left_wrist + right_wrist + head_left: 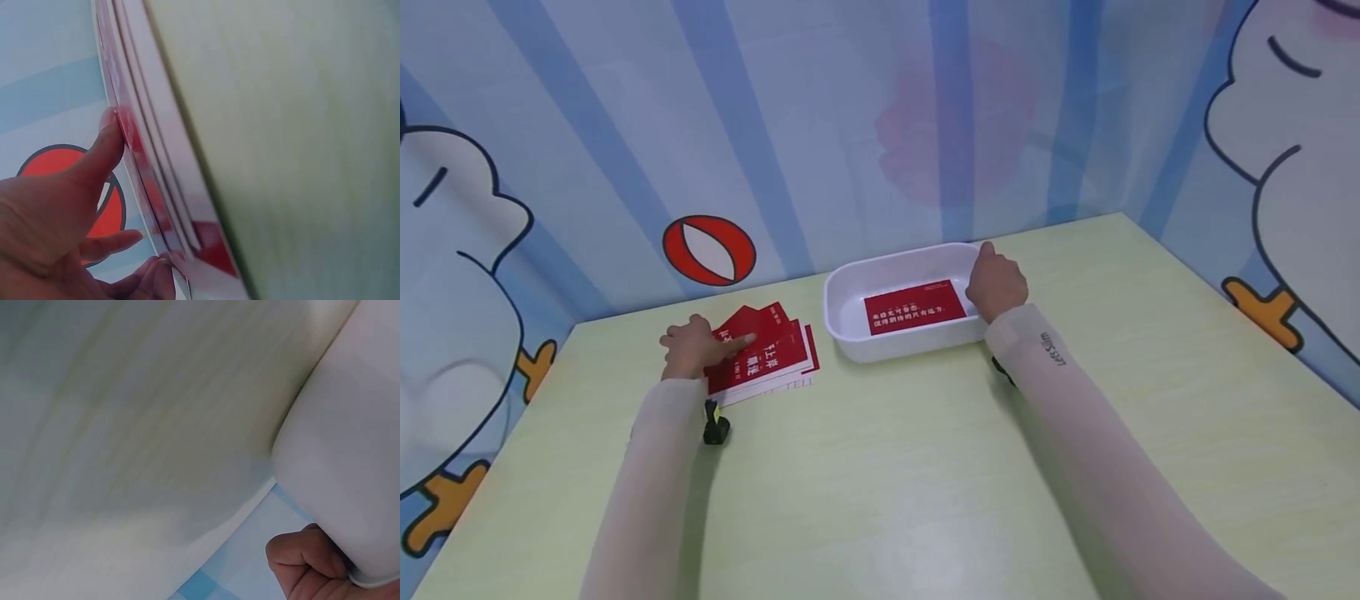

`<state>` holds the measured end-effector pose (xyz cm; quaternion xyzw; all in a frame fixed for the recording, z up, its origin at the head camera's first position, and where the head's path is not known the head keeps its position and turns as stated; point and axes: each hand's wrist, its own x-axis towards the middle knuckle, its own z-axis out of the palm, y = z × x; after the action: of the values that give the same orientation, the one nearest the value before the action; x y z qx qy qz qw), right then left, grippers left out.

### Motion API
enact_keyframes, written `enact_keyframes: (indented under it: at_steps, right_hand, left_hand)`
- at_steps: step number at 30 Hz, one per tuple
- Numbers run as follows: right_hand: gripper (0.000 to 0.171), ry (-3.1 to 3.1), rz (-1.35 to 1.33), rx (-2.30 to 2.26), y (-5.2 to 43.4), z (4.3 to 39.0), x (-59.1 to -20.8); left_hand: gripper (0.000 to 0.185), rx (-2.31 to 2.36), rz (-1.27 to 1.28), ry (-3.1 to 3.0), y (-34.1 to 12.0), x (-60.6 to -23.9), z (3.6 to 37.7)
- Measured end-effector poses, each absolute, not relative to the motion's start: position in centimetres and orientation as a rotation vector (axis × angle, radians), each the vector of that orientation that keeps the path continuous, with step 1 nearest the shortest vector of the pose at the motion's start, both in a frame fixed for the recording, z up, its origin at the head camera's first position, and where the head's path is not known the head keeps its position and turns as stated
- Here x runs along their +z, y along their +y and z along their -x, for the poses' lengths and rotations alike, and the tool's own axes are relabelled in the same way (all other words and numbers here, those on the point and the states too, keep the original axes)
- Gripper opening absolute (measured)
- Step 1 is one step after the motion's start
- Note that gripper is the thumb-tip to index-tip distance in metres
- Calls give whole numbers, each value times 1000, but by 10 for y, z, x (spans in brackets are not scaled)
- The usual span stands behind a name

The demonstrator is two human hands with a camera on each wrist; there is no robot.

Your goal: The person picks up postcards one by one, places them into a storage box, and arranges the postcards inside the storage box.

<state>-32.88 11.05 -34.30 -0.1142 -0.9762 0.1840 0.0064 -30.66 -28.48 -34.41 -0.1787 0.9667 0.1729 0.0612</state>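
My left hand [688,348] rests at the left side of a fanned stack of red and white cards [775,348] on the table. Its thumb [107,147] lies over the top red card, while the other fingers are spread by the stack's edge. To the right stands a white plastic tray [842,321] with one red card [913,307], printed with white lettering, lying flat inside. At the tray's right end my right hand [997,285] grips the rim, fingers curled over it. The right wrist view shows those bent fingers [306,553] against the tray's outer wall [344,431].
The pale table [880,483] meets a blue-striped wall [820,125] behind the tray. A red and white ball [709,250] is printed on that wall. A small black wrist device [716,425] sits beside the left sleeve.
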Motion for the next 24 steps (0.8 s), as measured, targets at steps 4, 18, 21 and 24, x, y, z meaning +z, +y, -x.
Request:
enact_keyframes:
  at_steps: [4,18,21,24]
  right_hand:
    - [51,-3053,353,575,109,329,-343]
    - [52,-3070,336,521,107,328,-340]
    - [52,-3070,336,517,109,328,-341]
    - [53,-3067,339,518,110,328,-342]
  left_hand:
    - [91,517,528,2945,-286,-344,307]
    - [102,676,519,2985,-294,-340,308]
    - [105,803,476,2968,-296,-338,307]
    - [99,858,442,2969,-297,-336,306]
